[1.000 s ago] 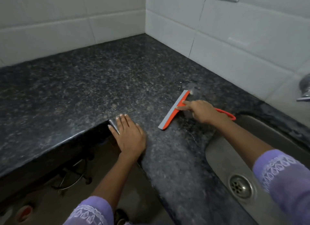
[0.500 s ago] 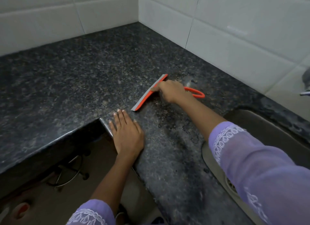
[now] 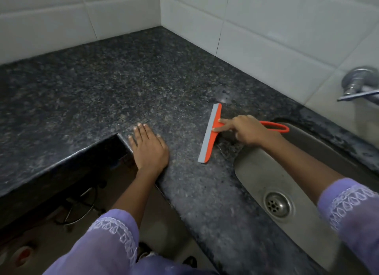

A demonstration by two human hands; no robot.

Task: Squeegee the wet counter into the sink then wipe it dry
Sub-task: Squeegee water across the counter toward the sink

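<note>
The right hand point(image 3: 249, 132) grips the orange squeegee point(image 3: 211, 133) by its handle, two fingers stretched onto the head. Its blade lies on the dark desk point(image 3: 123, 86), just beside the sink point(image 3: 266, 172); the patch beyond looks wet, I think. The left hand point(image 3: 148, 147) lies flat, fingers straight, at the desk's inner corner.

The light was dim and soft; a pale sheen lay on the bench point(image 3: 143, 86) near the wall tiles point(image 3: 276, 38), whose lines bowed at the edges, and the sleeves point(image 3: 106, 246) were blurred
</note>
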